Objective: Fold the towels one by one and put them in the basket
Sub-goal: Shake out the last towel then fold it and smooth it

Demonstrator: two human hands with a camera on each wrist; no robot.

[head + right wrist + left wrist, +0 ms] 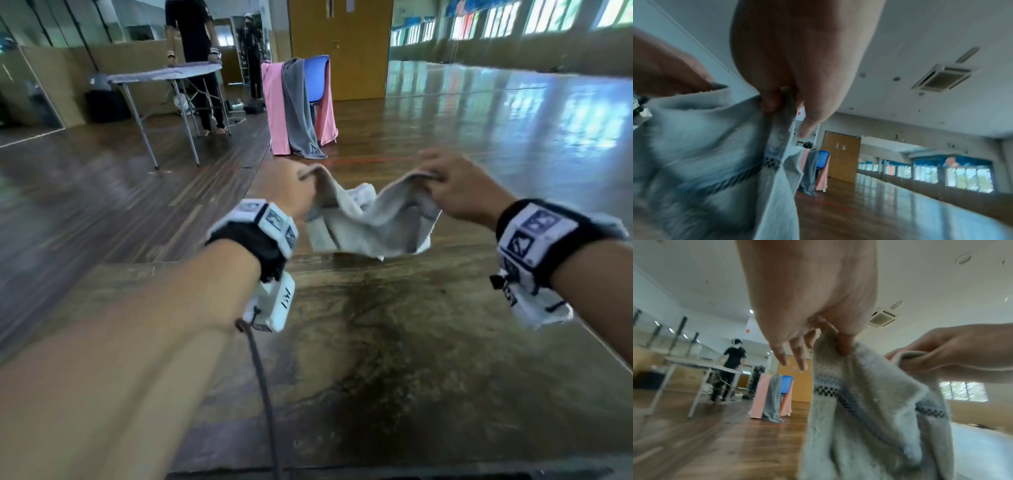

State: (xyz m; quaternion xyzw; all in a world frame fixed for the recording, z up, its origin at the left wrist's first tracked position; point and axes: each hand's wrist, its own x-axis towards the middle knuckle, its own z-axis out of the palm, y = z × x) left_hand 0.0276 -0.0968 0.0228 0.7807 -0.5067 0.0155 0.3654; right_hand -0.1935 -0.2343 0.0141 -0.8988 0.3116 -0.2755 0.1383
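A small pale grey towel (370, 222) with a dark checked band (828, 390) hangs in the air between my two hands, sagging in the middle above a dark wooden table (376, 342). My left hand (291, 186) pinches its left top corner between thumb and fingers. My right hand (448, 185) pinches the right top corner (774, 100). A pink towel (275, 106) and a grey towel (298, 109) hang over a blue chair (317, 78) further back. No basket shows in any view.
A folding table (164, 73) stands at the far left with a person in black (195, 37) behind it. Wooden double doors (342, 41) close the back wall. Shiny wooden floor (513, 120) stretches to the right under a row of windows.
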